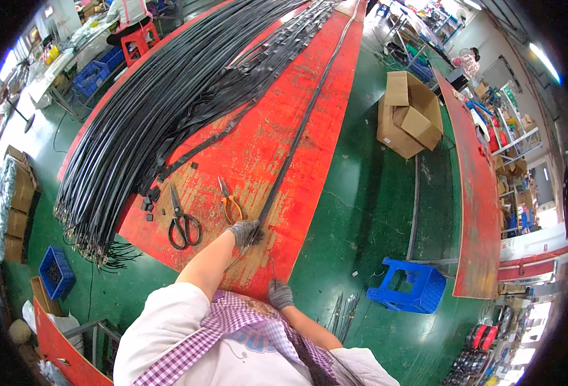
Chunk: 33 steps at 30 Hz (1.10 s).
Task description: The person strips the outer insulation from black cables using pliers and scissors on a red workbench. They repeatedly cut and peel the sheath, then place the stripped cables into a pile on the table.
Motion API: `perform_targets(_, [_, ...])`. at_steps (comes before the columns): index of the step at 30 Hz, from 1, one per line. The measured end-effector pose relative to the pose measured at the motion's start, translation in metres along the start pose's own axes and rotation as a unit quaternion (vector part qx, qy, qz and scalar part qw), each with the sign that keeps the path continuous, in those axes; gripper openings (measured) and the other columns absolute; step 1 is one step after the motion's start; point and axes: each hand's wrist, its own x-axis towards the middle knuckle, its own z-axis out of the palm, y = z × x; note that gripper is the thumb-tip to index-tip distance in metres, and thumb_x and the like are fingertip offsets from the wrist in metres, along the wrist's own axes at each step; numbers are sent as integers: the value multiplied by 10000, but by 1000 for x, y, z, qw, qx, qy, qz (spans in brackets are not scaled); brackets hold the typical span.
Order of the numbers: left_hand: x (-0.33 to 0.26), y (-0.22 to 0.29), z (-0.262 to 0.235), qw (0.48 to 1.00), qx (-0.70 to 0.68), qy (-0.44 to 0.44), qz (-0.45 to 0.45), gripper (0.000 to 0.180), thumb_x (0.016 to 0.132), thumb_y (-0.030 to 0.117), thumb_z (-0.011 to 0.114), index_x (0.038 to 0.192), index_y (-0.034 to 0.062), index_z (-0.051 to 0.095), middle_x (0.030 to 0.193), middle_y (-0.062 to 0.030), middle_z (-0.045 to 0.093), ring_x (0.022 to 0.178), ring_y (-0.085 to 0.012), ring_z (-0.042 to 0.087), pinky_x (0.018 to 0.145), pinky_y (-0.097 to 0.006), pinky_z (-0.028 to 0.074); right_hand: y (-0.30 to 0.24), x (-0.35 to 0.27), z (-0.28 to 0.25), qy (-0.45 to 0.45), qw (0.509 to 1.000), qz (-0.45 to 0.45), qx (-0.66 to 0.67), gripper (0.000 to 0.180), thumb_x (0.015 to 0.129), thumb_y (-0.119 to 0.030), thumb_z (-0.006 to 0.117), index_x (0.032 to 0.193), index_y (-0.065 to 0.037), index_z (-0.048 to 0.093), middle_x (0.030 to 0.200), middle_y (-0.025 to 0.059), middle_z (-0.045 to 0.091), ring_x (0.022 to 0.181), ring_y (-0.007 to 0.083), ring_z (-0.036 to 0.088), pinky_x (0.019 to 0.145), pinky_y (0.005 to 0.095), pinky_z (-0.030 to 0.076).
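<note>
Nearest, at the low edge, white sleeves and a purple checked apron, both forearms reaching out over the near end of a long red table (258, 154). Right hand (280, 294) in a grey glove, at the near edge of the table, fingers closed around the thin near end of a long black cable (297, 132); how tight the grip is, hard to tell. Left hand (244, 232), also in a grey glove, a little farther and to the left, closed on the same cable and pressing it on the red surface. Cable itself running from the two hands far along the right part of the table, almost straight, up to the far end. Just left of the left hand, orange-handled pliers (230, 204) flat on the table, and more to the left black scissors (182, 222), blades pointing far. Near the scissors, some small black cut pieces (149, 199) scattered on the red surface. Farther and to the left, a thick bundle of black cables (142, 122) covering the left side of the table, near ends hanging over the edge. On the green floor to the right, near, a blue plastic stool (409, 285); farther, open cardboard boxes (409, 112). On the left floor, a blue crate (56, 272). Far left, a red stool (136, 42) with a person sitting.
</note>
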Motion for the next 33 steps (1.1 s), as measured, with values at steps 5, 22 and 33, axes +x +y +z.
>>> perform_targets(5, [1, 1, -2, 1000, 11, -4, -5, 329, 824, 335, 472, 874, 12, 502, 824, -174, 580, 731, -293, 578, 637, -409, 493, 1, 0, 7, 24, 999, 40, 24, 295, 839, -254, 336, 817, -10, 500, 678, 219, 540, 619, 361, 538, 565, 442, 431])
perform_targets(22, [-5, 3, 3, 1000, -15, -2, -8, 333, 833, 329, 455, 881, 1, 495, 813, -174, 581, 718, -298, 578, 620, -413, 493, 3, -1, 14, 37, 995, 68, 59, 300, 839, -272, 337, 770, -27, 496, 692, 220, 547, 619, 374, 535, 565, 450, 427])
perform_targets(33, [16, -7, -13, 992, 42, -98, 60, 287, 820, 291, 479, 841, 7, 509, 703, -119, 578, 581, -221, 570, 500, -352, 466, -13, 5, -18, 20, 988, 118, 101, 225, 808, -206, 361, 825, -39, 511, 732, 199, 549, 595, 349, 538, 529, 418, 443])
